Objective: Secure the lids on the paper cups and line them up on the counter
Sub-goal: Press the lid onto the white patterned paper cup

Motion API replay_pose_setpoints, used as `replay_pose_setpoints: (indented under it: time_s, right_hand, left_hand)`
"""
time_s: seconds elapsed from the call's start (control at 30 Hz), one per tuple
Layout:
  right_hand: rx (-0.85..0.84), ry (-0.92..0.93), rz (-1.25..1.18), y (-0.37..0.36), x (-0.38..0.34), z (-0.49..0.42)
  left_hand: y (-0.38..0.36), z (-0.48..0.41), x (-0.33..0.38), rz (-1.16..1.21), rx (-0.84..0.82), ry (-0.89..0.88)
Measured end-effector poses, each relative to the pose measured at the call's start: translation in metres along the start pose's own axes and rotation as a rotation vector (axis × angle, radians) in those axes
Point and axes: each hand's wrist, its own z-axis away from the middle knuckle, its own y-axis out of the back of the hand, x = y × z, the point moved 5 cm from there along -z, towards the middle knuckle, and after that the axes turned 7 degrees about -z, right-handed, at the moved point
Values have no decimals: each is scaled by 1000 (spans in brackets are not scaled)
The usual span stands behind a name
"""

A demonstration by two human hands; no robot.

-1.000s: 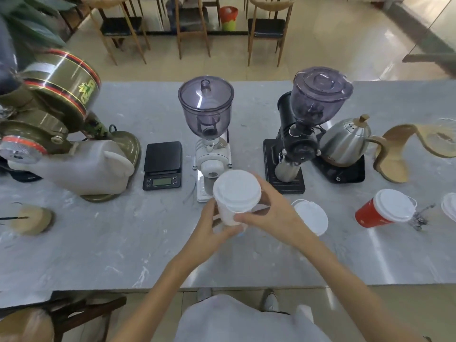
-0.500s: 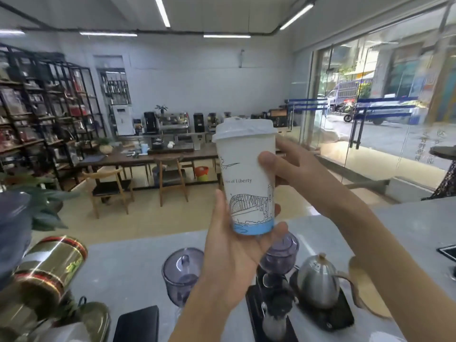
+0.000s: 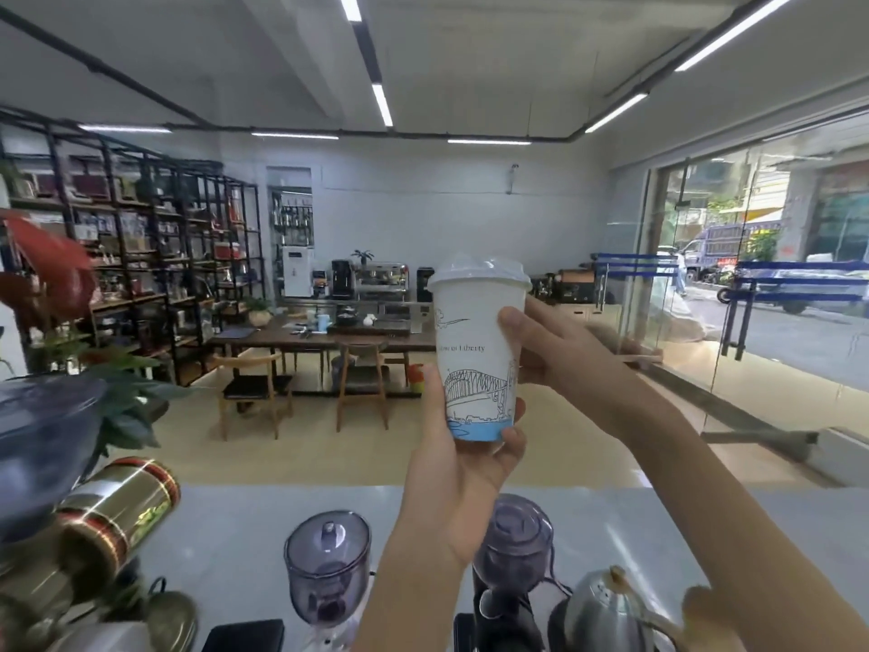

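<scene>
A white paper cup with a blue base and a bridge drawing is held upright at eye level, high above the counter. A white plastic lid sits on its rim. My left hand cradles the cup's bottom from below, thumb on its left side. My right hand grips the cup's right side, thumb across the front. The other cups and lids on the counter are out of view.
Two grinders with purple hoppers, a steel kettle and a gold roaster drum stand on the grey counter below. Beyond are wooden chairs, a long table, shelves and glass doors.
The cup went from just above the counter up to eye level, and my view tilted up with it. Over the last half second it has stayed nearly still in both hands.
</scene>
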Motion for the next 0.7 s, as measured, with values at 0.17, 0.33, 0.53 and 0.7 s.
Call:
replay_pose_setpoints:
  time_s: [0.17, 0.33, 0.53, 0.7]
  right_hand:
    - [167, 25, 109, 6, -1, 30]
    - [340, 133, 253, -9, -5, 45]
    - [277, 225, 73, -17, 6, 58]
    - [239, 232, -114, -14, 11, 51]
  left_hand:
    - [2, 14, -21, -227, 179, -260]
    - [-4, 32, -51, -206, 234, -344]
    - [7, 34, -57, 82, 264, -51]
    - [-9, 42, -48, 443, 111, 231]
